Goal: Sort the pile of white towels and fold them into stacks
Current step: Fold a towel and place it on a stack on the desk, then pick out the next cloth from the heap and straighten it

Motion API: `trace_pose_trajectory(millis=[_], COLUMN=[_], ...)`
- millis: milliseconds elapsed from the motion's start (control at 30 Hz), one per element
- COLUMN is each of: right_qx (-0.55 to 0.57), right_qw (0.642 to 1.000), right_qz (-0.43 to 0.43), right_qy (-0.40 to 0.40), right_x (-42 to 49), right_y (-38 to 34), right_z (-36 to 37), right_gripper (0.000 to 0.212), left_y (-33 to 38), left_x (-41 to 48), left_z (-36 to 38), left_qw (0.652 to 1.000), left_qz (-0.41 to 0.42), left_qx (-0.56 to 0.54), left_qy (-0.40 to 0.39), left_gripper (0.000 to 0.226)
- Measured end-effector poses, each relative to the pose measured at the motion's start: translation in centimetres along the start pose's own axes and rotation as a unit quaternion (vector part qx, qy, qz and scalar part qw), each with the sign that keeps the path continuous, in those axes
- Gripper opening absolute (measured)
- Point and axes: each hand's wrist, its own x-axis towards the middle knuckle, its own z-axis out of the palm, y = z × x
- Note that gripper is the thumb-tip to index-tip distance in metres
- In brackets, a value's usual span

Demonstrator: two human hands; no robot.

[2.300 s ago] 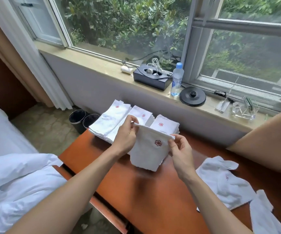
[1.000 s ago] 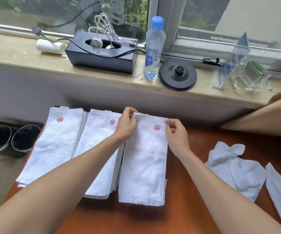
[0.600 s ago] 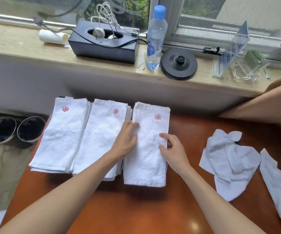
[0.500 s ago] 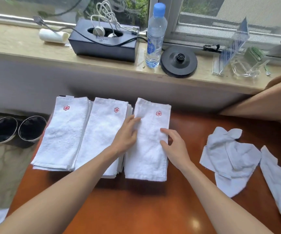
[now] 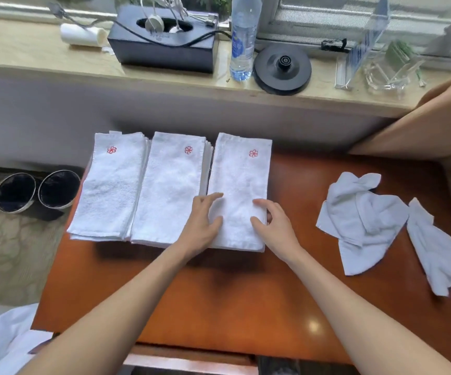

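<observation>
L hand [image 5: 202, 221] & R hand [image 5: 274, 226], apart, fingers loose, press 12 o'clock towel [image 5: 239, 185] flat, prob. squaring its stack; unfolded towels [image 5: 359, 217] wait at 3 o'clock.

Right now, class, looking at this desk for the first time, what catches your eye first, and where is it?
Three neat stacks of folded white terry towels with red flower emblems lie side by side at the far left of the glossy orange-brown wooden table. The left hand and right hand rest on the rightmost stack. To the right lie crumpled, unfolded white towels.
</observation>
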Motion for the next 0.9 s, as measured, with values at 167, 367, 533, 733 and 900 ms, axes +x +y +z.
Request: trace_pose_trajectory(millis=[167, 367, 533, 733, 900], right_qx=[-0.005, -0.03, -0.027, -0.052, -0.092], right_qw=[1.0, 0.998, 0.997, 0.995, 0.991], right_qz=[0.012, 0.039, 0.062, 0.065, 0.032], right_qy=[-0.023, -0.03, -0.029, -0.047, -0.094], right_x=[-3.0, -4.5, -6.2, -11.4, -15.8], right_y=[1.2, 1.9, 1.2, 3.9, 7.6], right_z=[0.2, -0.1, -0.9, -1.6, -4.1], right_gripper=[0.036, 0.03, 0.03, 0.028, 0.031], left_y=[-0.1, -0.1, 1.0, 2.5, 3.7], left_x=[-3.6, -5.2, -5.8, -9.9, -14.9], left_z=[1.5, 1.7, 1.6, 4.5, 8.8], left_qw=[0.999, 0.997, 0.992, 0.987, 0.975], left_qz=[-0.047, -0.062, -0.072, -0.101, -0.131], left_qx=[-0.009, 0.026, 0.103, 0.127, 0.179], left_qy=[0.007, -0.028, -0.011, -0.007, 0.006], left_gripper=[0.049, 0.054, 0.054, 0.065, 0.065])
